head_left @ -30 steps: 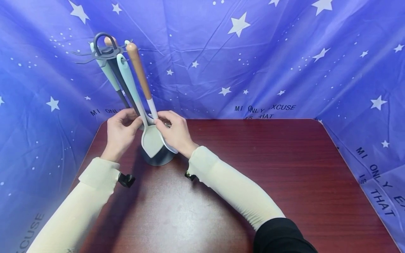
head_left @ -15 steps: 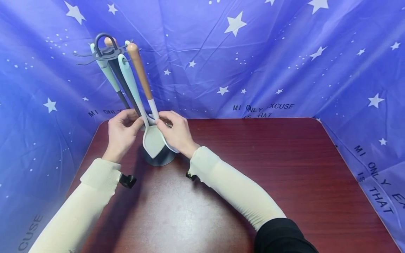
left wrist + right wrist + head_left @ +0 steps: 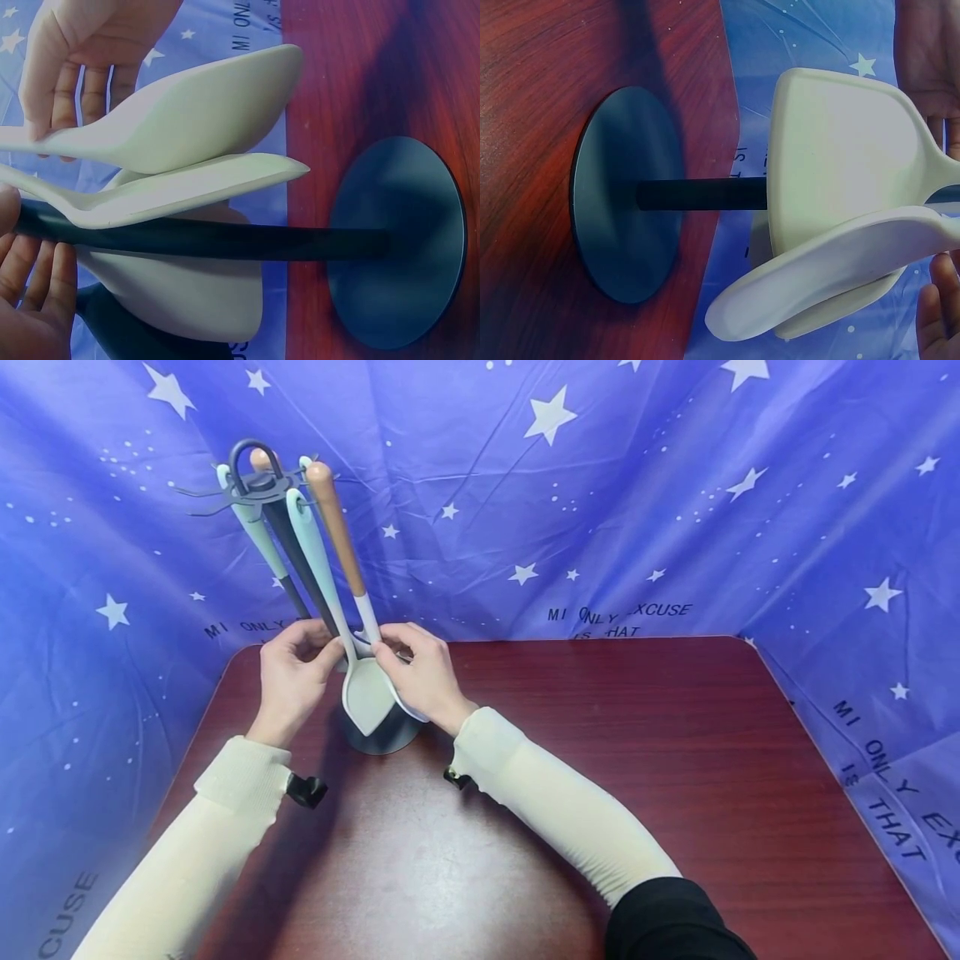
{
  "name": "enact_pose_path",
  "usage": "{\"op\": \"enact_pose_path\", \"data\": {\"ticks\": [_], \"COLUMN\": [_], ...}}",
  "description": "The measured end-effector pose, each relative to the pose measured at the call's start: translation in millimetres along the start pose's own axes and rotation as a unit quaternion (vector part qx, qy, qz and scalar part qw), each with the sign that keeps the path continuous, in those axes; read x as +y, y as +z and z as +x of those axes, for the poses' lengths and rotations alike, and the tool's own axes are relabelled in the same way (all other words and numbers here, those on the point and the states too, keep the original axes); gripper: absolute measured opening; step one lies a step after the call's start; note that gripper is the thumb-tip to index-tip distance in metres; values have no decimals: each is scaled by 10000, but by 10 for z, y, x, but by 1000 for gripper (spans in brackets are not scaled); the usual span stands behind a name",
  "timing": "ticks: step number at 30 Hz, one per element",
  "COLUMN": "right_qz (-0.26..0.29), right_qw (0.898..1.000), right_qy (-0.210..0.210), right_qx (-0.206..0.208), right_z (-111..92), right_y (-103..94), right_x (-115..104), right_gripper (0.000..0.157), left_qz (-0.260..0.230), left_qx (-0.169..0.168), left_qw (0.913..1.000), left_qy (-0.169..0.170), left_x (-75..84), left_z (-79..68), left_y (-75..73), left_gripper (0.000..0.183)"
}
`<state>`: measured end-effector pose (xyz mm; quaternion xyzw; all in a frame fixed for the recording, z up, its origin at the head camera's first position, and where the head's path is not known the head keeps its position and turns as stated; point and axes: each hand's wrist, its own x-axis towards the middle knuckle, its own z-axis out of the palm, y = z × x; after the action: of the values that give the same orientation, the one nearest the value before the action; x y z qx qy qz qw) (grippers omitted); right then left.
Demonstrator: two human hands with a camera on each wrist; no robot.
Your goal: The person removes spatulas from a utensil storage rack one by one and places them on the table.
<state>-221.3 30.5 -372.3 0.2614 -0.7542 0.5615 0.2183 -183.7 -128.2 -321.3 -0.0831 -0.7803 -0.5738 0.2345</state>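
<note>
A dark utensil stand [image 3: 300, 556] with a round base [image 3: 384, 745] and a hooked top stands at the table's left back, hung with several kitchen utensils. My left hand [image 3: 292, 672] grips its pole from the left, thumb in front, with the pole running between thumb and fingers in the left wrist view. In front hangs a mint-handled turner [image 3: 367, 695], its pale head below my thumbs. My right hand [image 3: 422, 672] pinches the white neck of a brown-handled utensil [image 3: 337, 535]. Its white head [image 3: 210, 112] overlaps the turner, and my right hand partly hides it in the head view.
Another utensil with a mint handle [image 3: 260, 545] and dark shaft hangs at the stand's left. Two bare hooks [image 3: 201, 502] stick out leftward. A blue star-printed curtain [image 3: 480, 485] surrounds the dark red table [image 3: 637, 735] at the back and sides.
The stand with its utensils has shifted slightly right relative to the table, and both hands have moved along with it. Their holds look the same. The head view has turned a little.
</note>
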Motion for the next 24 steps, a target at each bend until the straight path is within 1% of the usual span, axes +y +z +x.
{"op": "enact_pose_path", "data": {"ticks": [9, 15, 21, 24], "right_qz": [89, 177, 205, 262], "right_qw": [9999, 9998, 9995, 9993], "right_qy": [-18, 83, 206, 233], "right_qx": [85, 99, 110, 127], "right_z": [-10, -27, -43, -48], "right_y": [-42, -74, -102, -127], "right_x": [9, 11, 22, -12], "right_gripper": [17, 17, 18, 18], "left_qz": [38, 139, 31, 44], "left_qx": [-25, -25, -61, -65], "left_qw": [10000, 9999, 9999, 9999], "left_qy": [-18, -18, -74, -85], "left_x": [26, 39, 51, 59], "left_z": [-2, -9, -20, -23], "left_y": [45, 75, 104, 118], "left_gripper": [14, 14, 16, 16]}}
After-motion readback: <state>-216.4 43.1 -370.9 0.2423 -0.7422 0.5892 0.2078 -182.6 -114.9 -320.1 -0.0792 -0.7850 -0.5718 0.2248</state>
